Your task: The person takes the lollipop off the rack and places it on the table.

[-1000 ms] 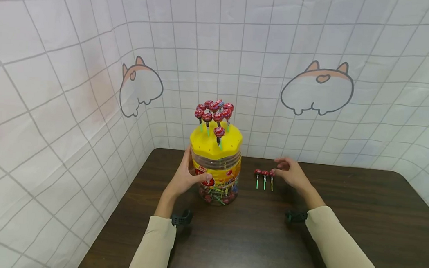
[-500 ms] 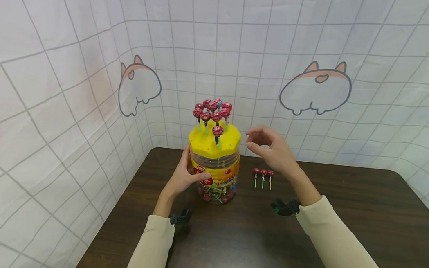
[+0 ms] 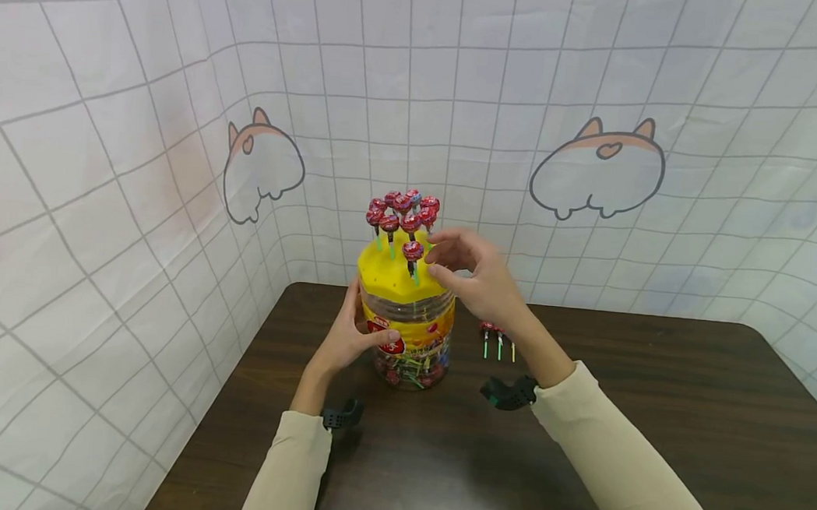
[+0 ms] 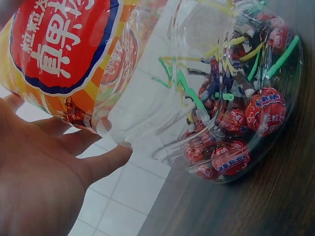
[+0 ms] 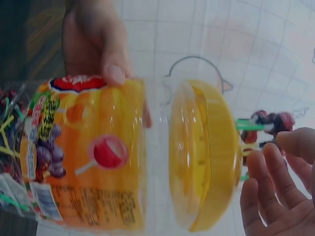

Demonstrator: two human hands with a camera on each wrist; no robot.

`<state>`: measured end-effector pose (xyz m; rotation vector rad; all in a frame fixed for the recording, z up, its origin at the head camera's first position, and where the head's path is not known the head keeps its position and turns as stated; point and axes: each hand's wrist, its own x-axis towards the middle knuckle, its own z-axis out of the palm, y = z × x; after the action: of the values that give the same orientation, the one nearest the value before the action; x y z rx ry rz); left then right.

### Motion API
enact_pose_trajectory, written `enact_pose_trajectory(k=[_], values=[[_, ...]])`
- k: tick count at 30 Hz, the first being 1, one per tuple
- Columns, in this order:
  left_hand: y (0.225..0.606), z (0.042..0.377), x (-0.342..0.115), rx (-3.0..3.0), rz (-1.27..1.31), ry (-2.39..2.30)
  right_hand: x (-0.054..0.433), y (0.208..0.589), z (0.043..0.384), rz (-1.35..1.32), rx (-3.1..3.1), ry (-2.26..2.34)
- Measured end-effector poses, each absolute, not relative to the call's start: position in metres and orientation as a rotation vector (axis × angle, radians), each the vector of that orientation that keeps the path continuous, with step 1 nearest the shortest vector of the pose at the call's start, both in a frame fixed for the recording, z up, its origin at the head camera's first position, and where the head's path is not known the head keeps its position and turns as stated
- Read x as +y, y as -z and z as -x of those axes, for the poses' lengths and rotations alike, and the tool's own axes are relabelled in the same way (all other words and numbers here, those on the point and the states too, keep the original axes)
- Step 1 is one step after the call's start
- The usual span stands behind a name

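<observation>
A clear plastic lollipop jar with a yellow printed label stands upright on the table. Several red-wrapped lollipops stick up from holes in its yellow lid; more lie at the bottom. My left hand holds the jar from the left, thumb across the label and fingers round the side. Over the lid's right side is my right hand, thumb and fingers apart, fingertips right beside the front lollipop. Nothing shows in its grasp.
Three lollipops lie in a row on the dark wooden table, right of the jar, partly hidden by my right wrist. A white grid-patterned cloth hangs close behind and to the left.
My right hand has risen from beside the lollipops on the table and moved left to the lid. The three lollipops there stay put. My left hand keeps its hold on the jar.
</observation>
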<state>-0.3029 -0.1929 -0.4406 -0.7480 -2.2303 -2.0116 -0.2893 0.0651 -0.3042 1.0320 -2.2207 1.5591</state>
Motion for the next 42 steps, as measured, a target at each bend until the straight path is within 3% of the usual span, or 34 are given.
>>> enact_pose_trajectory(k=[42], values=[[0.439, 0.297, -0.192, -2.269, 0.700, 1.981, 0.047, 0.302, 0.280, -0.974, -2.030, -1.676]])
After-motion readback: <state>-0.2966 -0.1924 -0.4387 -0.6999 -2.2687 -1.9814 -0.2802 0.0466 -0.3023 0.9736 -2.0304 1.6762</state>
